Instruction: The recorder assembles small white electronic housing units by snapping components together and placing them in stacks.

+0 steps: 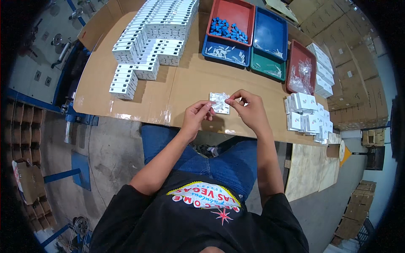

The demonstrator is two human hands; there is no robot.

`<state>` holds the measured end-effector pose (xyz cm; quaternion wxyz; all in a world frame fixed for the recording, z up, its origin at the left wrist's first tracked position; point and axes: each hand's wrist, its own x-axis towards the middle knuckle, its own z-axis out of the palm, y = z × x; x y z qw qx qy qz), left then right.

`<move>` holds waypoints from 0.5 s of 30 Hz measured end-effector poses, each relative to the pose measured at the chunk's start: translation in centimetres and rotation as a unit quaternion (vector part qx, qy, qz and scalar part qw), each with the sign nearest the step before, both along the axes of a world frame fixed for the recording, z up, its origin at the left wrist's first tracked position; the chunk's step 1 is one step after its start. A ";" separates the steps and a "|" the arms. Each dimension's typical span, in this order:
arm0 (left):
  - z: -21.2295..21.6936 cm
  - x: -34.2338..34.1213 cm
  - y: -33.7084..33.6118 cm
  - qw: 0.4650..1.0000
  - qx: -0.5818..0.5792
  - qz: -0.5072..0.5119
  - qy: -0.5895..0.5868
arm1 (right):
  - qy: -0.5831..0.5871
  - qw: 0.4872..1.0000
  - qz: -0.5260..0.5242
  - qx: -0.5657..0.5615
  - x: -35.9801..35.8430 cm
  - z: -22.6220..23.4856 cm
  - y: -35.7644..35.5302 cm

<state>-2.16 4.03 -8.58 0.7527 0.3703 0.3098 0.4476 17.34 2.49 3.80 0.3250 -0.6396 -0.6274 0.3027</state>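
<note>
My left hand [197, 114] and my right hand [249, 108] both pinch a small clear plastic bag [220, 102] with white parts inside. They hold it just above the front of the cardboard-covered table [185, 84]. The left fingers grip its left edge, the right fingers its top right corner. My forearms come up from below, over my blue jeans.
Rows of white boxes [147, 38] are stacked at the back left. Red [233, 12], blue [270, 31] and green [265, 67] trays hold small blue and white parts. A red tray of plastic bags [300, 69] and a pile of small white boxes [306, 116] lie to the right.
</note>
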 end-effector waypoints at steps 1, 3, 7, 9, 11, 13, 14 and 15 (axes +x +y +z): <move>-0.3 -0.1 0.0 1.000 0.015 0.006 0.010 | 0.003 1.000 -0.009 -0.010 0.0 -0.2 0.0; 0.0 0.2 -0.1 0.999 0.020 0.031 0.013 | 0.048 0.999 0.001 0.001 0.3 -1.1 0.0; 1.6 0.5 -0.3 0.994 0.069 0.074 0.030 | 0.116 0.993 0.015 0.010 0.1 -1.4 -0.3; 2.6 0.6 -0.9 0.974 0.162 0.139 0.074 | 0.126 0.992 0.014 0.007 -0.1 -1.6 -0.3; 4.1 0.4 -1.2 0.939 0.255 0.201 0.114 | 0.133 0.991 0.012 0.006 -0.3 -1.4 -0.5; 5.8 0.0 -1.2 0.788 0.487 0.203 0.317 | 0.116 0.993 0.010 -0.007 -0.4 -0.9 -1.1; 6.4 0.4 -1.2 0.778 0.501 0.199 0.323 | 0.136 0.991 0.012 0.012 -0.8 -0.5 -1.6; 6.1 0.5 -1.1 0.775 0.507 0.199 0.320 | 0.135 0.991 0.011 0.018 -1.1 -0.8 -1.9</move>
